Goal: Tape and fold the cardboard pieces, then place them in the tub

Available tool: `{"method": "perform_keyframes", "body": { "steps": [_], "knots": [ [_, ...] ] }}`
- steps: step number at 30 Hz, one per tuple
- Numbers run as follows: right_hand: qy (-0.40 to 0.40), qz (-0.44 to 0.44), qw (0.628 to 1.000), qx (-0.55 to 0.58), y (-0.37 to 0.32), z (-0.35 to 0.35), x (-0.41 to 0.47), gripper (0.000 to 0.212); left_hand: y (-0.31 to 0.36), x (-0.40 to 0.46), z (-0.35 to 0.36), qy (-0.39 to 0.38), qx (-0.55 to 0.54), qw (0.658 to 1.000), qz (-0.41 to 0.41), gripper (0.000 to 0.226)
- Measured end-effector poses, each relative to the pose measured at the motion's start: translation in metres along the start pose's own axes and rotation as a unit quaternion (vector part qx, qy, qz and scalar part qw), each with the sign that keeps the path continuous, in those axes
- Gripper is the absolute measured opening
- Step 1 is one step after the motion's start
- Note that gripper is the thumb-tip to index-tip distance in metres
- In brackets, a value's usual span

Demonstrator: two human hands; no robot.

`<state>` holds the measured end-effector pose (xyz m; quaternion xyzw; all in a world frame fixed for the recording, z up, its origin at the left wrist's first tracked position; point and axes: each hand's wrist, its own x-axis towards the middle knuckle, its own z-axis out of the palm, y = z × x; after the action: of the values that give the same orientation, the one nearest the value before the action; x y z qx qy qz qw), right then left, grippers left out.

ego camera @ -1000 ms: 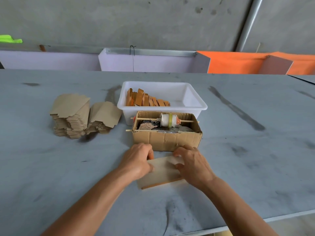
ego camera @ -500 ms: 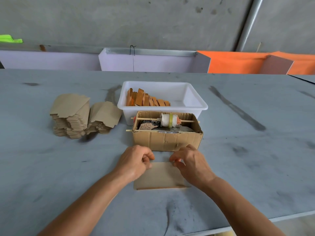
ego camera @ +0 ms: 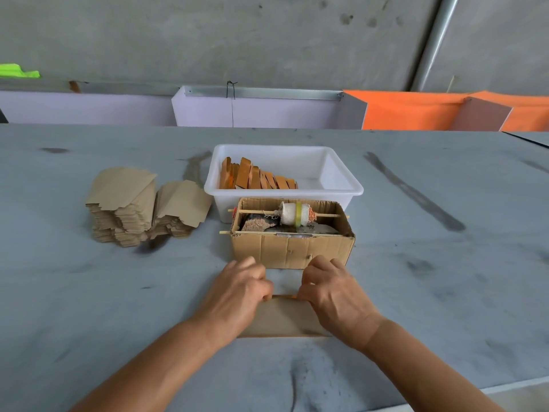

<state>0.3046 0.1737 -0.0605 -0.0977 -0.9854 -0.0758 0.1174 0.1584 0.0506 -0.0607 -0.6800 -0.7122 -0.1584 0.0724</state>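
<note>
A: Where is the cardboard piece (ego camera: pixel 283 318) being worked?

B: It lies flat on the grey table (ego camera: pixel 89 292), near the front edge and just in front of the open cardboard box (ego camera: pixel 292 252). Only its middle strip shows between the two hands.

A: How is each grip set?

B: The left hand (ego camera: pixel 237 295) rests on the piece's left part with its fingers curled, fingertips pinching the far edge. The right hand (ego camera: pixel 335 292) mirrors it on the right part, fingers curled and pinching the same far edge. A thin orange line shows along that edge between the two hands.

A: And the tub?

B: The white tub (ego camera: pixel 341 190) stands directly behind the cardboard box, touching or just beside it. In its left half a row of orange folded pieces (ego camera: pixel 255 179) leans on edge; the right half shows bare white floor.

A: What does the cardboard box hold?

B: Two thin sticks (ego camera: pixel 252 211) cross its open top. The rear one carries a white roll (ego camera: pixel 294 215) with a yellow-green band. Beneath it lie dark, rough lumps whose nature cannot be told.

A: Anything else on the table?

B: Two stacks of brown cardboard blanks (ego camera: pixel 142 206) sit left of the tub, the left stack taller. Behind the table run lilac and orange panels (ego camera: pixel 416 113) below a concrete wall (ego camera: pixel 267 40).
</note>
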Motion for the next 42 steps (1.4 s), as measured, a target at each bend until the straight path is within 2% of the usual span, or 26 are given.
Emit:
{"method": "perform_keyframes", "body": {
  "steps": [2, 6, 9, 11, 17, 20, 23, 25, 28, 30, 32, 37, 40, 42],
  "knots": [
    [-0.041, 0.001, 0.999, -0.014, -0.003, 0.0, -0.003, 0.024, 0.008, 0.001, -0.008, -0.036, 0.074, 0.996, 0.029, 0.018],
    [-0.078, 0.031, 0.996, -0.025, -0.011, -0.005, -0.004, 0.019, 0.019, 0.003, -0.012, -0.119, 0.152, 0.981, 0.024, 0.035],
    [-0.075, 0.066, 0.995, -0.006, -0.017, 0.0, -0.003, 0.034, 0.026, 0.005, -0.015, -0.152, 0.145, 0.977, -0.026, 0.023],
    [-0.073, 0.08, 0.994, -0.002, -0.022, -0.003, -0.001, 0.037, 0.025, 0.004, -0.006, -0.144, 0.141, 0.978, -0.047, 0.033],
    [-0.091, 0.05, 0.994, -0.03, -0.03, -0.006, -0.002, 0.034, 0.028, 0.004, 0.01, -0.14, 0.175, 0.974, -0.035, 0.032],
    [-0.096, 0.047, 0.994, -0.035, -0.031, -0.009, -0.003, 0.031, 0.03, 0.006, 0.008, -0.089, 0.199, 0.975, -0.039, 0.021],
    [-0.096, 0.059, 0.993, -0.043, -0.031, -0.021, -0.003, 0.014, 0.03, 0.005, 0.011, -0.131, 0.199, 0.971, -0.019, 0.02],
    [-0.094, 0.053, 0.993, -0.041, -0.03, -0.017, -0.005, 0.018, 0.031, 0.006, 0.008, -0.129, 0.18, 0.975, -0.021, 0.03],
    [-0.063, 0.045, 0.997, -0.023, -0.028, -0.01, -0.007, 0.031, 0.031, 0.005, 0.012, -0.154, 0.169, 0.973, -0.029, 0.017],
    [-0.051, 0.041, 0.998, -0.023, -0.028, -0.011, -0.006, 0.032, 0.025, 0.005, 0.025, -0.126, 0.201, 0.971, -0.004, 0.031],
    [-0.054, 0.043, 0.997, -0.016, -0.028, -0.01, -0.007, 0.033, 0.026, 0.007, 0.026, -0.134, 0.209, 0.969, 0.004, 0.034],
    [-0.069, 0.054, 0.996, -0.02, -0.029, -0.008, -0.005, 0.03, 0.027, 0.007, 0.027, -0.149, 0.192, 0.97, -0.031, 0.033],
    [-0.075, 0.058, 0.995, -0.028, -0.03, -0.013, -0.007, 0.013, 0.028, 0.009, 0.023, -0.167, 0.191, 0.966, -0.038, 0.033],
    [-0.075, 0.059, 0.995, -0.034, -0.031, -0.014, -0.007, 0.016, 0.027, 0.011, 0.02, -0.17, 0.2, 0.964, -0.043, 0.034]
  ]
}}
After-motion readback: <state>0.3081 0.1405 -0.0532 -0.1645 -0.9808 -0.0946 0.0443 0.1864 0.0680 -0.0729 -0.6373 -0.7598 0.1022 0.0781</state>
